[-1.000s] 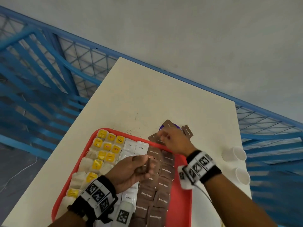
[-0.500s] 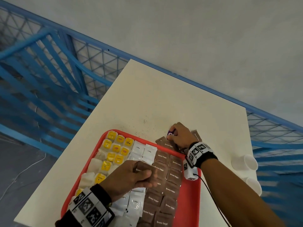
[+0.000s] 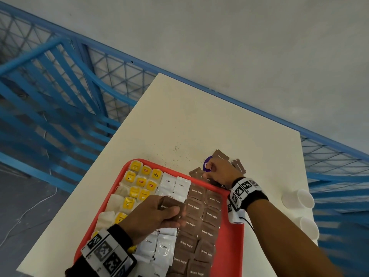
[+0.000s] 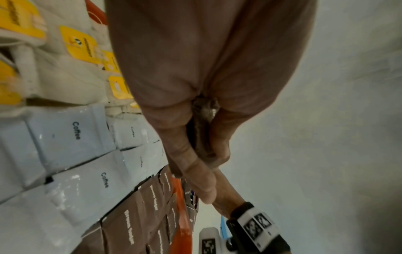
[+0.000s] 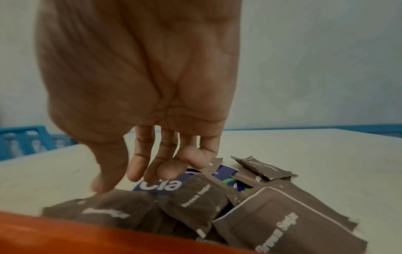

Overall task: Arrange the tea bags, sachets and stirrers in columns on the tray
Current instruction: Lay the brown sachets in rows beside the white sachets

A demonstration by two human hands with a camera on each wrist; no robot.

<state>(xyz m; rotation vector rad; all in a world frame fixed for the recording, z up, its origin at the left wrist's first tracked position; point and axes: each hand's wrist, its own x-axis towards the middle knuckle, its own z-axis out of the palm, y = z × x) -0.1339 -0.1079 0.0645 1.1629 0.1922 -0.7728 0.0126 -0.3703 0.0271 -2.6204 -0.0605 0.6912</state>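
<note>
A red tray (image 3: 233,236) holds columns of yellow-tagged tea bags (image 3: 139,182), white coffee sachets (image 3: 175,184) and brown sugar sachets (image 3: 205,216). My left hand (image 3: 159,214) hovers over the tray's middle and grips a brown sugar sachet (image 3: 169,204) between thumb and fingers (image 4: 202,137). Just past the tray's far rim (image 5: 65,237) lies a loose pile of brown sachets (image 5: 272,214) on a blue-purple packet (image 5: 161,185). My right hand (image 5: 130,178) is over this pile with relaxed fingers, its thumb touching a sachet. No stirrers are visible.
The cream table (image 3: 199,126) has brown specks (image 3: 173,154) beyond the tray. Two white paper cups (image 3: 297,198) (image 3: 307,228) lie near the right edge. A blue metal railing (image 3: 79,96) runs behind and to the left of the table.
My right hand has stayed at the loose pile, its fingers shifting over the purple packet. My left hand still holds its brown sachet above the tray.
</note>
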